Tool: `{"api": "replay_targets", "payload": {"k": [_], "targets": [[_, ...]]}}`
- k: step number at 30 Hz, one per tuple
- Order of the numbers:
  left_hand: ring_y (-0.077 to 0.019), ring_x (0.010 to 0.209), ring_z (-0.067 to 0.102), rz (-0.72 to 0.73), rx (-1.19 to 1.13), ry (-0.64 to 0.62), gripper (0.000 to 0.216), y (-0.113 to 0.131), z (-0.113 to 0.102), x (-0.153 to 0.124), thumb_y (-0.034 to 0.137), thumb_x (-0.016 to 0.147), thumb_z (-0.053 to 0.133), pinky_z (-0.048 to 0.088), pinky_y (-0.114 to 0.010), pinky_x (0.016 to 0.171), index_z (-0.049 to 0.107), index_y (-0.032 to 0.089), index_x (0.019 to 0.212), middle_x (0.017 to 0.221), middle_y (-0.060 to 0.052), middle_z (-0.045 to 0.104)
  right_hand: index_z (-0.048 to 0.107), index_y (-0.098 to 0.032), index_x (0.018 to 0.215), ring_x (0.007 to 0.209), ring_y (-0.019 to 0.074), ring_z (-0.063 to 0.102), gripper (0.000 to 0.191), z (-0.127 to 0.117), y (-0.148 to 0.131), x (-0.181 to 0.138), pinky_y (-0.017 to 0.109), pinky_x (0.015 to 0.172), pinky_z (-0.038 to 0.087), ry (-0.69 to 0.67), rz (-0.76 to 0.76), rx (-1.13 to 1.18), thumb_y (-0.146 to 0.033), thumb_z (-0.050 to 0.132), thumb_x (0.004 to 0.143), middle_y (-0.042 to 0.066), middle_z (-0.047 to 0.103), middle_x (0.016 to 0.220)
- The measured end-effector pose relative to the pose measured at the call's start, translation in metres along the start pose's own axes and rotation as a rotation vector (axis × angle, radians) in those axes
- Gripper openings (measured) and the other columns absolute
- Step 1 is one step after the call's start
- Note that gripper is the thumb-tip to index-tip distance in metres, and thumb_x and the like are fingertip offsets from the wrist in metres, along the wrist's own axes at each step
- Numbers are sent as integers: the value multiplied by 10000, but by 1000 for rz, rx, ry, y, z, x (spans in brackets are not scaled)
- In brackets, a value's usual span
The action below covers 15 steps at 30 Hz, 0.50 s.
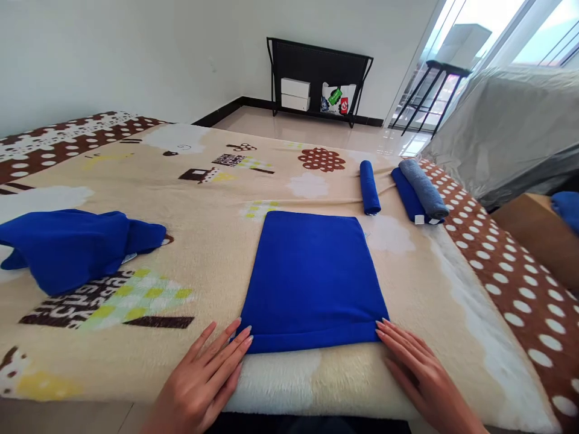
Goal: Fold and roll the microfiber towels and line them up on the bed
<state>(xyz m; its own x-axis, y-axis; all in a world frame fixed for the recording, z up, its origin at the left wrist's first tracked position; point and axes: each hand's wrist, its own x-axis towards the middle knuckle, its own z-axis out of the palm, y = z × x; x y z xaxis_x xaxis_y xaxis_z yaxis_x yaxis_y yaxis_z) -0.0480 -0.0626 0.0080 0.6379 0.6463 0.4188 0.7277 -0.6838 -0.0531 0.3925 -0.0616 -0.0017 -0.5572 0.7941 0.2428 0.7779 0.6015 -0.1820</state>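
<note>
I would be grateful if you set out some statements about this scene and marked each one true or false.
1. The left hand and right hand both touch the flat blue cloth. True.
2. The hands are at the flat cloth's far corners. False: they are at its near corners.
3. A crumpled blue cloth lies left of the flat one. True.
4. The left hand grips the crumpled cloth. False: neither hand touches it.
5. A small blue roll lies apart from the grey-blue roll. True.
6. Both rolls lie left of the flat cloth. False: they lie toward its right.
</note>
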Motion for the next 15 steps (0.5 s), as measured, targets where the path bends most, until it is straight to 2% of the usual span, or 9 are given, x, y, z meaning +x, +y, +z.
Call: {"api": "replay_targets", "payload": {"k": [5,8,11,15], "targets": [[-275,1322,515,45,12,22,469,-2,-3,13,51,854,578,372,-483,1136,570,122,1318,1277,-100,671,452,-208,1439,1260,228,534,522,13,-6,5,386,986,458,153,46,-23,-134,519,927,75,605,1336],[-280,1308,527,-17,-36,85,383,2,-3,21,50,881,532,380,-474,1113,626,140,1241,1291,-101,661,520,-220,1372,1140,221,589,464,17,-8,12,400,954,445,190,66,-39,-114,514,920,84,643,1238],[-270,1209,593,-86,-45,121,327,5,-3,22,79,898,521,400,-462,1064,668,182,1171,1254,-99,672,589,-229,1264,1037,207,617,382,16,-7,17,404,929,432,212,75,-46,-108,519,908,75,666,1149],[-237,1026,642,-135,14,67,363,5,0,15,70,903,497,395,-450,993,659,222,1190,1081,-72,709,623,-222,1160,995,192,629,308,13,-5,16,393,942,409,214,51,-60,-112,563,878,55,684,1088]]}}
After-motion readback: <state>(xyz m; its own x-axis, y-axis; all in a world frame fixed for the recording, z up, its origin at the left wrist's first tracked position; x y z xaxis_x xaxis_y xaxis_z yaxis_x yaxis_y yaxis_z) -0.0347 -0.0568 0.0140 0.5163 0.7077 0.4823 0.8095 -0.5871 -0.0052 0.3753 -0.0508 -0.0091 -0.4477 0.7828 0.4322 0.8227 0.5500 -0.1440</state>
